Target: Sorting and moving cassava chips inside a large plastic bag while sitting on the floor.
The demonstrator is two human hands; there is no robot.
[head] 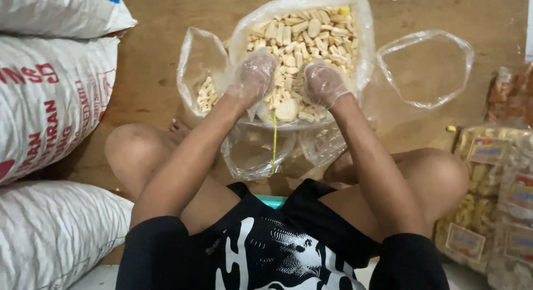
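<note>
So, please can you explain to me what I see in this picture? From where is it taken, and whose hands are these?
The picture comes from a camera worn on a person's head, looking down, so the arms and knees are that person's own. They sit on a brown wooden floor. Both hands wear thin clear plastic gloves. The left hand and the right hand reach into a big clear bag of pale snack pieces. Whether either hand grips pieces is hidden. A smaller bag at the left holds some pieces; an empty clear bag lies at the right. White sacks are stacked left, labelled snack packets right.
</note>
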